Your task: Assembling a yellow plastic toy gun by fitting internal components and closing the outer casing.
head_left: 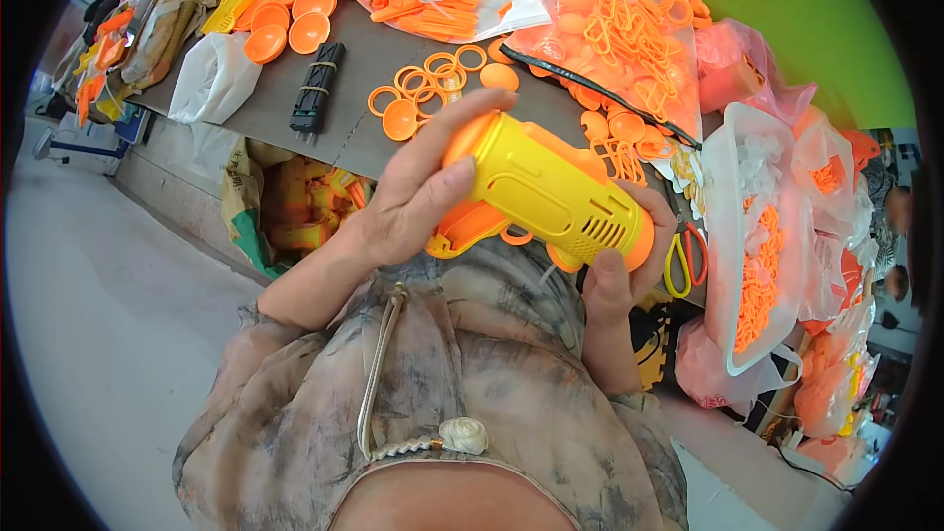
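Observation:
Between my two hands is a plastic flashlight-like housing, with a yellow barrel and orange end caps, tilted down to the right. A row of slots shows near its right end. My left hand is closed on the left orange end, thumb on top and fingers reaching round the far side. At the other orange end my right hand grips with its thumb in front and fingers behind. An orange and yellow part hangs below the barrel by my left hand; whether it is joined on is hidden.
Orange rings and orange cups lie on the grey table. A banded black bundle sits left. Right are a bag of orange parts, a white bin and scissors. Below the edge stands an open sack.

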Tool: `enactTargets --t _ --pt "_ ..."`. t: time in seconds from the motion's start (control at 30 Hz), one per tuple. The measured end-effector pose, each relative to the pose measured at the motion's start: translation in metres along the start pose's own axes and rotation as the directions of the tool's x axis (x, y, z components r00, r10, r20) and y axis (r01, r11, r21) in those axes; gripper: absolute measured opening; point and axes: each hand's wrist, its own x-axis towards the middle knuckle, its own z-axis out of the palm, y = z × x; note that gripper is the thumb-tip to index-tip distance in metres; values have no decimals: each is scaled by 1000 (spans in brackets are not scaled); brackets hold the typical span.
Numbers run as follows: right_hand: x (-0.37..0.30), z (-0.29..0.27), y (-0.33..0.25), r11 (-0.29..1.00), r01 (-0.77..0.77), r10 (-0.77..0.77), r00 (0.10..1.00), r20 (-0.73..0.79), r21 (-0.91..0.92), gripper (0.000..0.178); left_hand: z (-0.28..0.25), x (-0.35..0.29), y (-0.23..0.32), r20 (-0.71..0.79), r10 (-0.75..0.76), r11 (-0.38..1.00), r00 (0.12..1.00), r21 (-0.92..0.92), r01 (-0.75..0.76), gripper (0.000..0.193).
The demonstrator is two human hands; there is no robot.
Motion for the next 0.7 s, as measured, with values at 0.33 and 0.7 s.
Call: enactTargets --t 0.33,0.7 --pt "-18 4 0 997 46 -50 997 63 63 64 -4 -27 2 186 -15 990 982 142 -12 52" --pt "-20 15 6 992 111 -103 988 114 -66 63 -9 -38 0 68 -55 959 996 281 34 55"
